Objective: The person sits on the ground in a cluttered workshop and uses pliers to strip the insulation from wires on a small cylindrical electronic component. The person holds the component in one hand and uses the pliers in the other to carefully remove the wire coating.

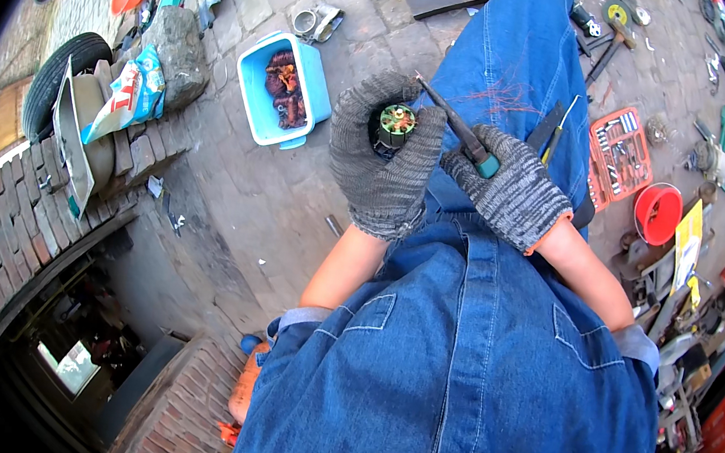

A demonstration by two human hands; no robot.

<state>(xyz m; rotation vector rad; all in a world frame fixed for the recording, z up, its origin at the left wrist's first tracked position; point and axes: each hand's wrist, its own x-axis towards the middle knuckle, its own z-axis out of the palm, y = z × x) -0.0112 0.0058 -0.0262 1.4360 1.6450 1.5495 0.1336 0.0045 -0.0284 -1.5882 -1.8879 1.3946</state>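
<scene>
My left hand point(384, 161), in a grey knit glove, is closed around a small motor stator point(397, 120). The stator's round end faces up and shows green and copper-coloured parts. In my right hand point(512, 186), also gloved, is a dark tapering tool that looks like long-nose pliers point(461, 125) with a teal grip. Its tip lies beyond the stator, near the left glove's fingertips. Fine reddish copper wires point(507, 98) spread over my jeans leg. A thin yellow-handled tool point(556, 137) lies beside the right hand.
A light blue tub point(312, 84) with copper windings stands on the paving at left. Right of my leg are an open red tool case point(617, 158), a red bucket point(657, 213) and a hammer point(615, 47). A tyre point(63, 81) leans by bricks at far left.
</scene>
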